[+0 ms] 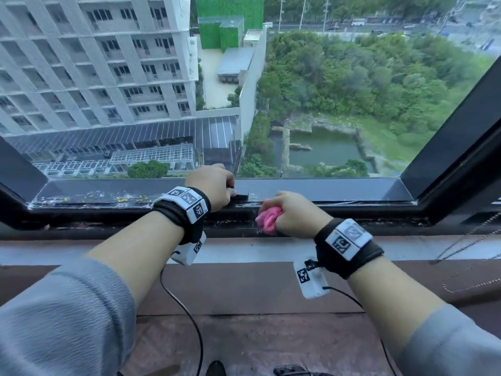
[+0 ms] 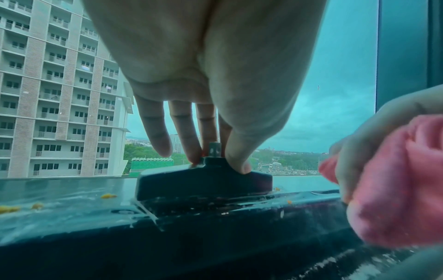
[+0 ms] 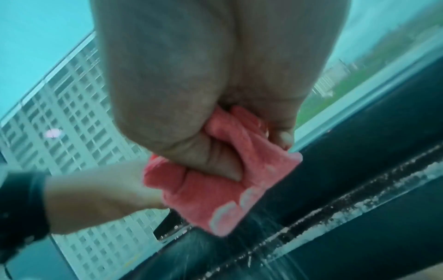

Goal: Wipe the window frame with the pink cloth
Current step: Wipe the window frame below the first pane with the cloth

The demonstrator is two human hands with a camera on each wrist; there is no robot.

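right hand (image 1: 294, 213) balls pink cloth (image 1: 268, 220) to scrub window frame (image 1: 339, 189) just right of black handle (image 2: 203, 181), which left hand (image 1: 214, 187) pinches to steady.

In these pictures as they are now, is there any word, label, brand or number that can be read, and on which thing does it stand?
No readable word, brand or number in any view.
Wrist bands: only black-and-white square code markers, no letters.
White tags hanging under the wrists: the same kind of marker, no text.
Pink cloth, black window handle, window frame: no label seen.
Buildings and vehicles outside: any signs too small to read.
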